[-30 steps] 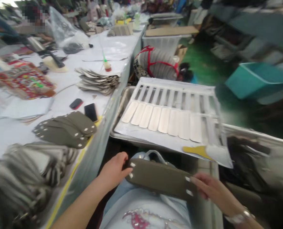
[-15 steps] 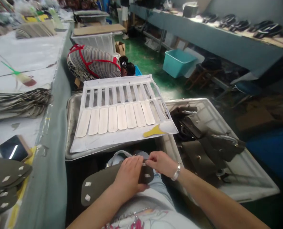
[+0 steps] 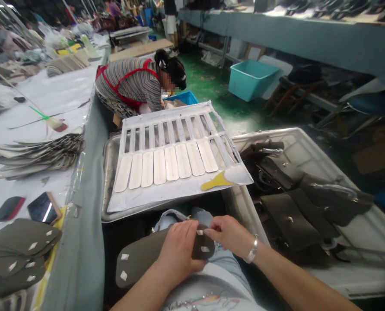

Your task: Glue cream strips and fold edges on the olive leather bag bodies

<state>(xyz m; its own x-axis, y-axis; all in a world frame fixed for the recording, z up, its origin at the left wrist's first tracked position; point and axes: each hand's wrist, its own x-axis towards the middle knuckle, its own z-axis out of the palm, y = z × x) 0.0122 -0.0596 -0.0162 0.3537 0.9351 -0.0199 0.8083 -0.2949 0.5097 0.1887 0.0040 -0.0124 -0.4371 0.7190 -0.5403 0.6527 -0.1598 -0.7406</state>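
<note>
Four white tabs (image 3: 124,256) mark the dark panel (image 3: 143,255) over the lap (image 3: 229,265) in the head view. The left hand (image 3: 181,246) grips it, fingers across its right part; the right hand (image 3: 231,235) has its fingers at a corner tab (image 3: 200,232), whether pinching I cannot tell. Handling that tab seems the step; next calls for steady left support.

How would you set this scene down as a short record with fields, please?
Left hand: gripping the dark panel, thumb at its near edge
Right hand: fingertips at a white patch on the panel's right end
White board: eight pale strips, one yellow tool lying on it
Table at left: similar panels, a phone-like slab
Crate: dark flapped items
Co-worker: bent toward a blue bin
</note>
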